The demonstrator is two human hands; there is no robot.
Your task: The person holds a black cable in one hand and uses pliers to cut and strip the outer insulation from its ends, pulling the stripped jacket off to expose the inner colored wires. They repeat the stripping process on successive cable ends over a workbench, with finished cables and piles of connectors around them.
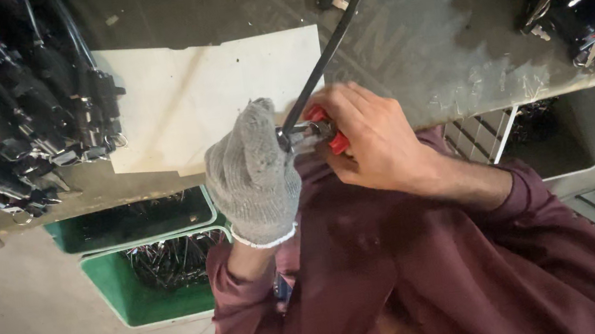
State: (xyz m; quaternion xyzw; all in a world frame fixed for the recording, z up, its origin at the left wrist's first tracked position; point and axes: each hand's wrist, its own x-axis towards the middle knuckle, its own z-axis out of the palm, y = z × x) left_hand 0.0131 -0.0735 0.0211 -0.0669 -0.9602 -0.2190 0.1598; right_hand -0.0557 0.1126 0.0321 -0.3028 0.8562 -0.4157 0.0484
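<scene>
Head view: cable (329, 48) end perhaps behind hands

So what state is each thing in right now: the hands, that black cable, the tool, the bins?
Left hand: gloved, gripping the cable's end.
Right hand: bare, closed around the red-handled tool.
Black cable: held taut, rising away over the bench.
Red-handled tool: mostly hidden, pressed at the cable's end.
Green bins: open, holding dark metal parts.
White sheet: lying flat on the bench.
</scene>
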